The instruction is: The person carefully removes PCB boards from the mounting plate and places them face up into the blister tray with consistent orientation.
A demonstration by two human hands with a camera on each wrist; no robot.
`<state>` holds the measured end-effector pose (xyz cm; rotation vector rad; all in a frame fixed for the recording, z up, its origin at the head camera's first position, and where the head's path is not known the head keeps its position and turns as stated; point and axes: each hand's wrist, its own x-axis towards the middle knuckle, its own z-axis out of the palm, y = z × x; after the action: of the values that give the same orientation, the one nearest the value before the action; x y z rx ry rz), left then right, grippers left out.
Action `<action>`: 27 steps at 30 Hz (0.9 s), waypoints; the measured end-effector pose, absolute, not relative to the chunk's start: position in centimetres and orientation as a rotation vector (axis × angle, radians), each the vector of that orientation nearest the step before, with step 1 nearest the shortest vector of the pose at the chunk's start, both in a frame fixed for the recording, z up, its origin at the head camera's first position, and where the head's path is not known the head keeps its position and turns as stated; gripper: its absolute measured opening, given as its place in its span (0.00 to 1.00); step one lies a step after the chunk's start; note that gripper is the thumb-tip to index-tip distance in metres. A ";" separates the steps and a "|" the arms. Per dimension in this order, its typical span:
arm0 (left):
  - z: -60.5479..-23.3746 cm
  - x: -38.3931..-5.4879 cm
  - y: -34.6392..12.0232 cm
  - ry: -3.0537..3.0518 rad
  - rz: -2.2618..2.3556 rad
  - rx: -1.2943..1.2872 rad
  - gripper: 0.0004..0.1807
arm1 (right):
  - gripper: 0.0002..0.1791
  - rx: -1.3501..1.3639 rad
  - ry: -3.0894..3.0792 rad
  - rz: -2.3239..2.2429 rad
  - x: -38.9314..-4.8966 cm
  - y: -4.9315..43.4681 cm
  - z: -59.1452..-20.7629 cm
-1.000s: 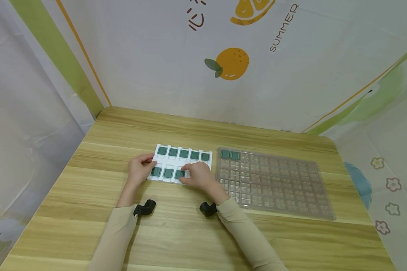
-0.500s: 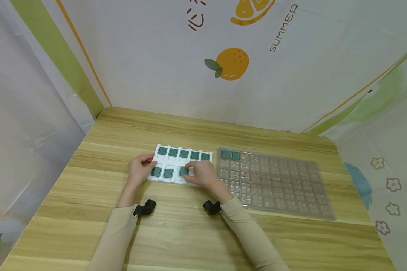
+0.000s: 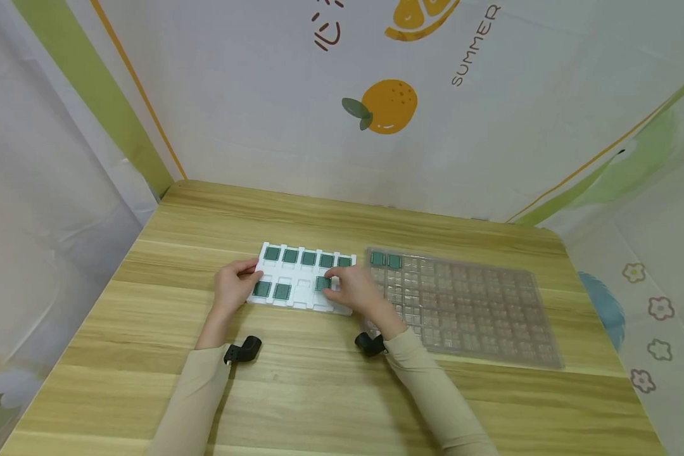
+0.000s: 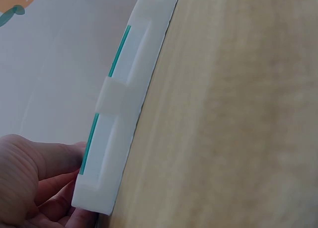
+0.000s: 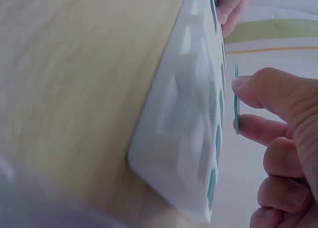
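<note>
My right hand (image 3: pixel 358 291) pinches a small square green circuit board (image 3: pixel 322 284) between thumb and index finger. The right wrist view shows this thin board (image 5: pixel 237 101) edge-on, apart from the white plastic tray (image 5: pixel 171 133). Several like boards sit in the tray's far row, and two more (image 3: pixel 282 291) lie at the left of its near row. At the tray's left end, my left hand (image 3: pixel 236 285) grips the edge. Its thumb (image 4: pixel 64 158) lies at the end wall, with the other fingers curled lower down.
To the right on the wooden table (image 3: pixel 296 392) lies a large clear plastic tray (image 3: pixel 462 304) with many small pockets. Two green boards (image 3: pixel 386 259) sit in its far left corner. A white printed curtain (image 3: pixel 251 126) hangs behind the table.
My right hand has lifted the green board out of the white tray's near row and carried it to the right, leaving a bare pocket. The left hand has stayed put.
</note>
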<state>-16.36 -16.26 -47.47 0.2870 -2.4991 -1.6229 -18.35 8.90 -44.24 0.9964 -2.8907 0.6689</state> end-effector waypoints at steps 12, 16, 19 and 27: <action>-47.4 -16.3 -16.1 -2.495 -1.616 0.282 0.16 | 0.15 0.923 -2.922 0.629 -18.6 11.1 -44.1; -47.4 -16.3 -16.1 -2.496 -1.620 0.283 0.16 | 0.15 0.904 -2.913 0.647 -18.7 11.9 -44.2; -47.4 -16.3 -16.2 -2.497 -1.620 0.285 0.16 | 0.15 0.878 -2.919 0.656 -18.8 12.7 -44.3; -47.4 -16.3 -16.2 -2.497 -1.621 0.284 0.15 | 0.14 0.832 -2.917 0.711 -18.7 14.7 -44.3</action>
<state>-16.31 -16.17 -47.45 0.2842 -2.4968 -1.6213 -18.70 14.70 -44.28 0.8318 -2.9172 0.7110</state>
